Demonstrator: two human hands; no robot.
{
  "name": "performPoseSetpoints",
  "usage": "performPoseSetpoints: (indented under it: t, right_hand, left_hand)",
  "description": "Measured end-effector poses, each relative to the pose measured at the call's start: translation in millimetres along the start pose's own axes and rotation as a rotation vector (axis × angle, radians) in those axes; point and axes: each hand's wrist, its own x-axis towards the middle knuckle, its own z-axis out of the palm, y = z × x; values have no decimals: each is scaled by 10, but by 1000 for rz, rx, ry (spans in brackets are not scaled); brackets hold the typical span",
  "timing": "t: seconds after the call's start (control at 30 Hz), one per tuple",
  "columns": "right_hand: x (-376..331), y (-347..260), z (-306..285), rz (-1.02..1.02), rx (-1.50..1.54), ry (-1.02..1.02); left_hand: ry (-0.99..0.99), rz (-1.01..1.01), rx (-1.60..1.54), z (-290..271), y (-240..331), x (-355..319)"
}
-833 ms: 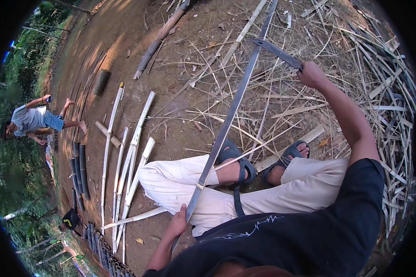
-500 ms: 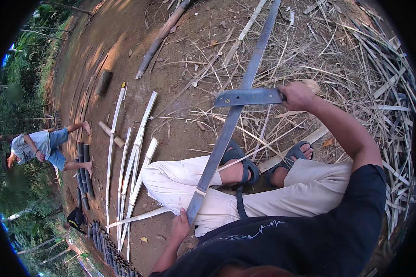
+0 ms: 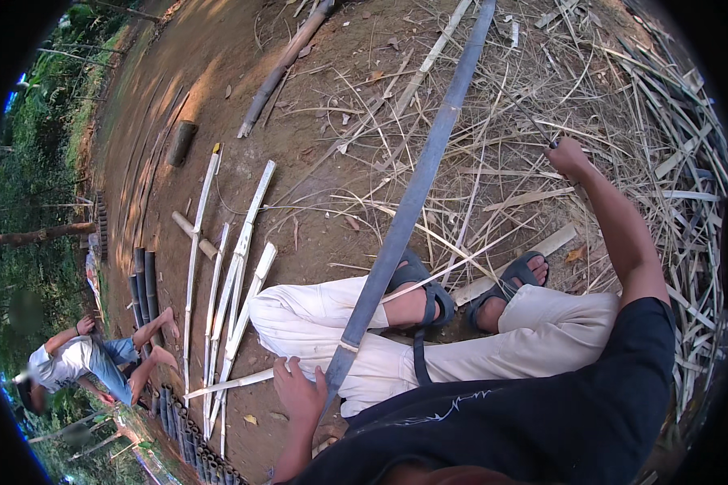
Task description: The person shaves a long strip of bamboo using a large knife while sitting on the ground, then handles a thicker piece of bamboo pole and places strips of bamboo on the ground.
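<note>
A long dark-skinned split bamboo strip (image 3: 404, 218) slants from the far ground across my lap, a pale node ring near its lower end. My left hand (image 3: 301, 394) lies beside that end, fingers spread, with the thumb against or very near the strip's edge. Out to the right, my right hand (image 3: 570, 158) is closed around the handle of a machete (image 3: 528, 119). Its blade is turned nearly edge-on, showing only as a thin dark line over the shavings, apart from the strip. The handle is mostly hidden in my fist.
Several pale split bamboo strips (image 3: 241, 267) lie on the soil to my left. Bamboo shavings (image 3: 534, 73) cover the ground ahead and right, heaped at the far right. A barefoot person (image 3: 85, 360) sits low at the left, near dark bamboo poles (image 3: 146, 283). My sandalled feet are beneath the strip.
The machete has left the strip and swung right and outward with my right hand. My left hand's fingers have loosened from the strip's end. The other person has gone from standing to low down.
</note>
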Motion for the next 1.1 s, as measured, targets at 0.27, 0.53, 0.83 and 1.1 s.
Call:
performPoseSetpoints:
  t: [0.27,0.53,0.83,1.1]
  right_hand:
    - [-256,-24,-148,-45,-43,52]
    - [-978,-311,-661,-46,78,128]
    - [-917,-408,-653,21,564,-96]
    - [-218,69,-327,222,481,-106]
  left_hand:
    - [42,282,-461,234,1674,1643]
    - [-274,299,-416,578,2111,1987]
    - [-348,380,-403,497,1993,1439]
    - [-407,328,-314,838,2182,1458]
